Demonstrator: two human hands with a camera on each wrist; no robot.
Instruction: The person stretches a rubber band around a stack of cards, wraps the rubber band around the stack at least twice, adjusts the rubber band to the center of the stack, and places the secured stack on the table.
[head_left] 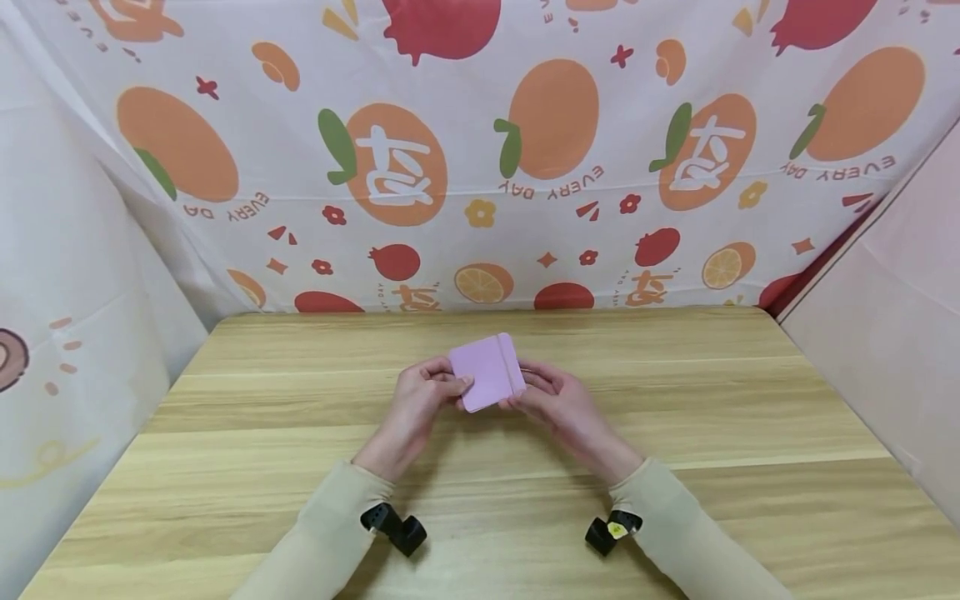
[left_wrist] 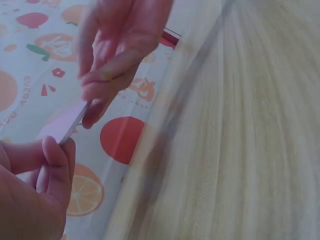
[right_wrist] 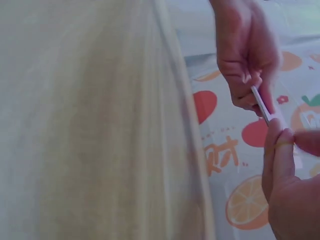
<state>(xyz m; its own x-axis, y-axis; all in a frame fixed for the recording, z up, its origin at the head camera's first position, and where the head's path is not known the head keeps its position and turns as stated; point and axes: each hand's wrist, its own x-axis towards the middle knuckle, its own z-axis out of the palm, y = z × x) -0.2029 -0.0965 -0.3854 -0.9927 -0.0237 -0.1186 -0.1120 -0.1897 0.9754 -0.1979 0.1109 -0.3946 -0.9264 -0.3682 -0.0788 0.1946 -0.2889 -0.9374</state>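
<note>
A small flat lilac notebook (head_left: 482,372) with rounded corners is held tilted above the table, roughly in the middle of the head view. My left hand (head_left: 415,406) pinches its left side, thumb on top and fingers underneath. A thin rubber band (head_left: 507,364) crosses the cover near the right edge. At that edge my right hand (head_left: 564,408) holds the band, which runs over its fingers as a yellowish line in the right wrist view. The notebook's thin edge (right_wrist: 260,104) shows there between both hands. Fingers behind the cover are partly hidden.
The wooden table (head_left: 247,467) spreads under both arms. A fruit-print cloth (head_left: 465,233) hangs along its far edge, with pale cloths at the left and right sides. Black camera mounts (head_left: 395,528) are strapped to both wrists over beige sleeves.
</note>
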